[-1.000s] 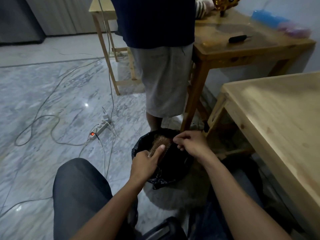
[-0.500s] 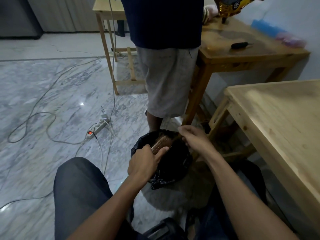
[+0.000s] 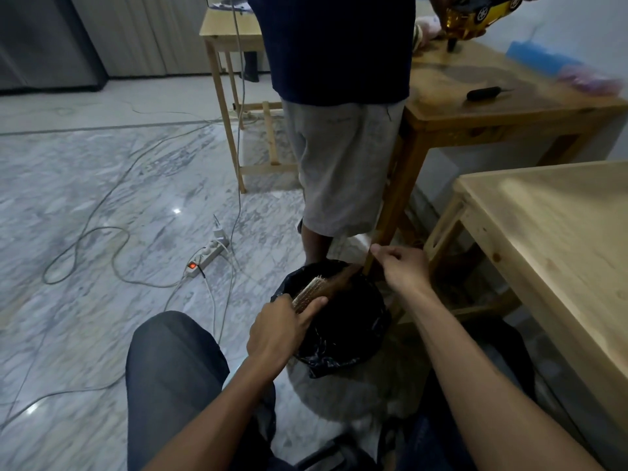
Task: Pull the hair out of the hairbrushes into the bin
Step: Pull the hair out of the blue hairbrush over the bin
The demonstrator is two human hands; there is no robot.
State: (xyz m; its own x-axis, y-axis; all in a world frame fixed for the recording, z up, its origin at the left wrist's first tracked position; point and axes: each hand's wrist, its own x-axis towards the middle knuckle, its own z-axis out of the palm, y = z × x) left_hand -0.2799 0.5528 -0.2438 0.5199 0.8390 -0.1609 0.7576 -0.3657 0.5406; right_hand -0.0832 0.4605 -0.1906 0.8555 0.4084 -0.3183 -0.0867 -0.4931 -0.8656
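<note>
Over a black-lined bin [image 3: 343,338], a hairbrush [image 3: 311,292] is gripped by the left hand [image 3: 282,331]; hair [image 3: 346,275] is pinched by the raised right hand [image 3: 402,266].

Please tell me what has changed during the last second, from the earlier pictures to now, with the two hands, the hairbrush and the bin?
The right hand moved up and away from the hairbrush, pinching a brown strand of hair that now stretches from the bristles to its fingers. Before, it pinched at the bristles. The left hand still grips the hairbrush over the bin, which stayed in place.
</note>
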